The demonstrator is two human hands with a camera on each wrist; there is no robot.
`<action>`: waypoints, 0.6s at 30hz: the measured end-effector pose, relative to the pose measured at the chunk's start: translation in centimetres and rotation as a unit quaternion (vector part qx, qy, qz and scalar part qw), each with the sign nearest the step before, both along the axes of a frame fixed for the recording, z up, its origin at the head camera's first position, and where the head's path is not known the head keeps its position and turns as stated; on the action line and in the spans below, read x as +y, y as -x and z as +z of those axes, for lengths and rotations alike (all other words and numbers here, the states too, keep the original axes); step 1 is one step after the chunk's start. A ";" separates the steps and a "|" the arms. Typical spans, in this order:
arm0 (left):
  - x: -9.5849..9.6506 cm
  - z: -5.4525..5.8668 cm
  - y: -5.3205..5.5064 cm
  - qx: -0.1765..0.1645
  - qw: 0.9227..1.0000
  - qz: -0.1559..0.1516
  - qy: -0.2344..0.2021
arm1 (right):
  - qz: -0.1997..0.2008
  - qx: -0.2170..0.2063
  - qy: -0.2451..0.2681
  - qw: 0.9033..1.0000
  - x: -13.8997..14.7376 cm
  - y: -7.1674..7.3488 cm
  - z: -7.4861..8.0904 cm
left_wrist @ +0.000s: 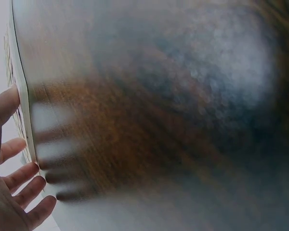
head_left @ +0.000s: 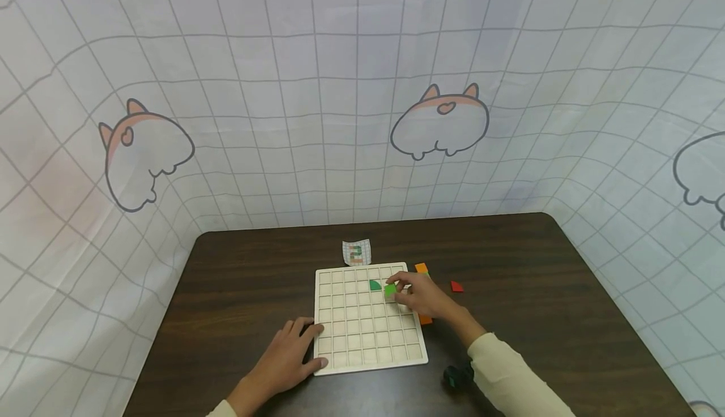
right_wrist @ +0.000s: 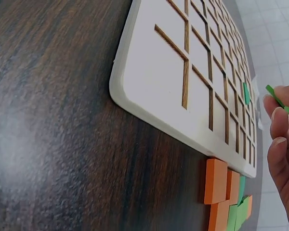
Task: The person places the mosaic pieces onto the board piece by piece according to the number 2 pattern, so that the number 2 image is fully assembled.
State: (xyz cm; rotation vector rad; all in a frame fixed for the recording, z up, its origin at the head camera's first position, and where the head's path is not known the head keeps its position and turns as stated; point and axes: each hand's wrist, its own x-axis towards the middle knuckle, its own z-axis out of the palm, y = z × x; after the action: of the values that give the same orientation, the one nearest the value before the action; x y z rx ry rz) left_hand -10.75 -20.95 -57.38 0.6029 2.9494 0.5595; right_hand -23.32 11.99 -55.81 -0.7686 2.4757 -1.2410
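Observation:
A pale grid board [head_left: 354,343] with ridged square cells lies on the dark wooden table. My right hand [head_left: 421,292] pinches a light green square tile [head_left: 390,290] above the board's upper right part; in the right wrist view the green tile [right_wrist: 278,98] is seen edge-on between thumb and finger. A dark green quarter-round tile [head_left: 375,285] sits in a cell just left of it. At the board's left edge rests my left hand [head_left: 287,351], its fingers spread, thumb on the lower left corner. In the left wrist view the fingers [left_wrist: 26,174] touch the board's side.
Orange and green tiles [right_wrist: 216,180] lie beside the board's right edge. A red quarter-round tile [head_left: 456,287] lies farther right. Behind the board is a small printed paper [head_left: 357,253]. A black object [head_left: 455,377] sits near the right forearm. Gridded white cloth [head_left: 351,178] surrounds the table.

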 end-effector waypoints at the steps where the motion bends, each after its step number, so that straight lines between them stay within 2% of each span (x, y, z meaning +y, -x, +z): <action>1: 0.0 0.0 0.0 0.000 1.000 0.000 0.000 | -0.001 -0.002 0.002 1.000 -0.1 0.0 0.0; 7: 0.0 0.1 0.0 0.002 1.000 -0.001 0.001 | -0.002 -0.024 0.022 0.999 -0.6 0.0 0.3; 18: 0.0 0.1 0.0 0.005 1.000 -0.003 0.007 | -0.009 -0.014 0.016 1.000 -1.3 0.3 0.0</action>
State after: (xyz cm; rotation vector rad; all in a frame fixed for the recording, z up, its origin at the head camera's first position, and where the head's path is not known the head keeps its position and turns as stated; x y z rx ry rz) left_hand -10.73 -20.97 -57.31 0.6146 2.9567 0.5372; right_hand -23.65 10.71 -55.78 -0.7334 2.4501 -1.2928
